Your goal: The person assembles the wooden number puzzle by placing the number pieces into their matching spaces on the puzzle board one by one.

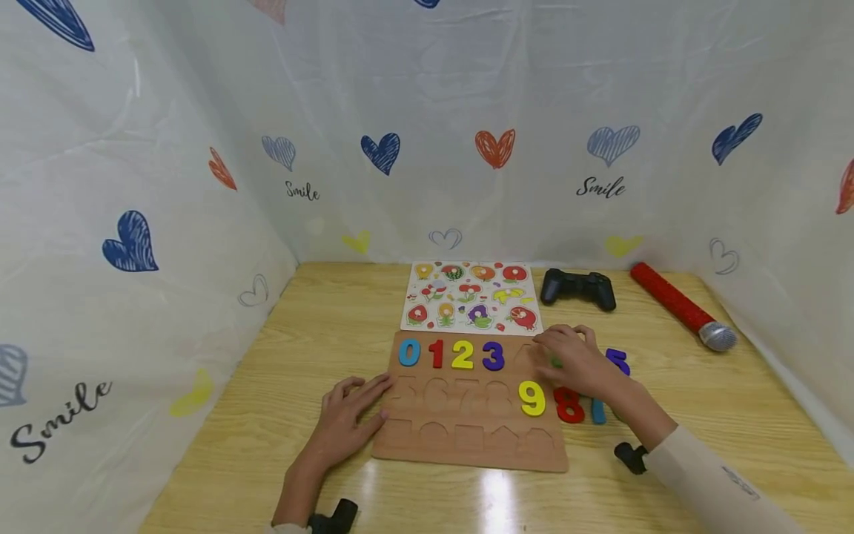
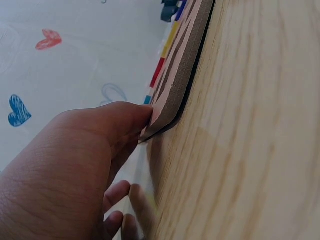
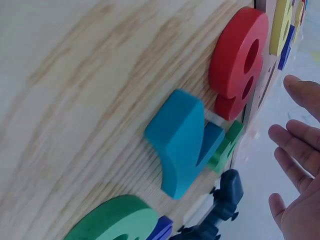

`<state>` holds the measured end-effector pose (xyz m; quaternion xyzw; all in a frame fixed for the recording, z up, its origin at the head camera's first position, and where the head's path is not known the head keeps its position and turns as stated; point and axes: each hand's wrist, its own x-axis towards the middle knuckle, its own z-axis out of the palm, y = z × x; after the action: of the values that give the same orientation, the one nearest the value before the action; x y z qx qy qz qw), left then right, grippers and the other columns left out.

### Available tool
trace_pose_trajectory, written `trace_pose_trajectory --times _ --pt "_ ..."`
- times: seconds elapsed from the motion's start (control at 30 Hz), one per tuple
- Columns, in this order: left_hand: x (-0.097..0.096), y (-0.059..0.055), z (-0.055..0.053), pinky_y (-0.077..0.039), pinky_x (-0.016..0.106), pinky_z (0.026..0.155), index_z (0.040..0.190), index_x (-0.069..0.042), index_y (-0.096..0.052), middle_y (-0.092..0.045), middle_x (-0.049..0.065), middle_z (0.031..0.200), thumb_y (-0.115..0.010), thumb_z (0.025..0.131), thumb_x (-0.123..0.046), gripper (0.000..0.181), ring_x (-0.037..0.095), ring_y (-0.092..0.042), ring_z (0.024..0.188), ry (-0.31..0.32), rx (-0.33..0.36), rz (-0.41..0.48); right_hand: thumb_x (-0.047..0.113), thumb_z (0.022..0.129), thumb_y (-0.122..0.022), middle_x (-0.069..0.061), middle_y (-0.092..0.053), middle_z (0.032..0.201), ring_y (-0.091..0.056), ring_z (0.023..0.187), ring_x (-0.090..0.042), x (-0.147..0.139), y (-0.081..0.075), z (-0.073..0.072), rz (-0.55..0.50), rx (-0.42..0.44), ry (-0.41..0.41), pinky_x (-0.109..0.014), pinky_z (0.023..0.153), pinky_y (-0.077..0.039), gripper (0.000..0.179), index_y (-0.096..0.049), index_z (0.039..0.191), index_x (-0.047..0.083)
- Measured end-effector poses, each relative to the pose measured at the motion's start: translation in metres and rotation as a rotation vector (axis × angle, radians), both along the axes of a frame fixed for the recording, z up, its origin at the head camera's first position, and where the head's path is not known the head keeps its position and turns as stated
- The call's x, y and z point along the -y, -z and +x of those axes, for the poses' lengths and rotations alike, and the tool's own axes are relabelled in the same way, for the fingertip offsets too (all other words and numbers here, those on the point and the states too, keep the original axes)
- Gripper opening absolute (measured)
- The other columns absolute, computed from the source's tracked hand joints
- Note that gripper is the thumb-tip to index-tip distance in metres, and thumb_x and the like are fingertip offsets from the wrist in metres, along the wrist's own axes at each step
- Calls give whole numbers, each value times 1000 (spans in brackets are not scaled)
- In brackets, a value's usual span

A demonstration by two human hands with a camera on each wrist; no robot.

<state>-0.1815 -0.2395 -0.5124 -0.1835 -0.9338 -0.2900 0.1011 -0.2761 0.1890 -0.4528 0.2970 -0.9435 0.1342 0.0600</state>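
Observation:
A wooden number board (image 1: 440, 437) lies in front of me, with a blue 0 (image 1: 409, 352), red 1 (image 1: 437, 354), yellow 2 (image 1: 462, 354) and purple 3 (image 1: 493, 356) along its top row. The yellow 9 (image 1: 531, 398) sits at the right of the second row. My left hand (image 1: 348, 419) rests beside the board, thumb and fingertip touching its left edge. Over the board's right side, my right hand (image 1: 575, 360) reaches above a partly hidden green number (image 3: 227, 147); its fingers look loose and hold nothing in the right wrist view.
Right of the board lie a red 8 (image 1: 569, 406), blue 7 (image 1: 598, 411), purple 5 (image 1: 618, 361) and a round green number (image 3: 115, 222). Behind are a fruit picture board (image 1: 472, 297), a black game controller (image 1: 577, 288) and a red microphone (image 1: 680, 304).

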Motion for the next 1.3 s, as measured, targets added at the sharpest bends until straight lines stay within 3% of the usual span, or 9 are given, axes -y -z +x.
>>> trace_pose_trajectory --times 0.4,1.3 --pt "2 -1 1 -21 64 99 145 -22 -57 -49 -7 150 -67 97 -34 51 31 -40 131 2 -11 15 25 85 -82 -16 -65 124 -47 124 -39 -20 4 3 2 -7 48 -64 96 -22 51 -65 126 0" --pt "-2 1 1 -22 59 98 145 -23 -57 -50 -8 150 -68 96 -34 51 30 -41 130 -9 -28 -1 24 84 -83 -19 -62 126 -42 126 -41 -46 16 -3 16 31 89 -64 94 -23 56 -61 129 -1"
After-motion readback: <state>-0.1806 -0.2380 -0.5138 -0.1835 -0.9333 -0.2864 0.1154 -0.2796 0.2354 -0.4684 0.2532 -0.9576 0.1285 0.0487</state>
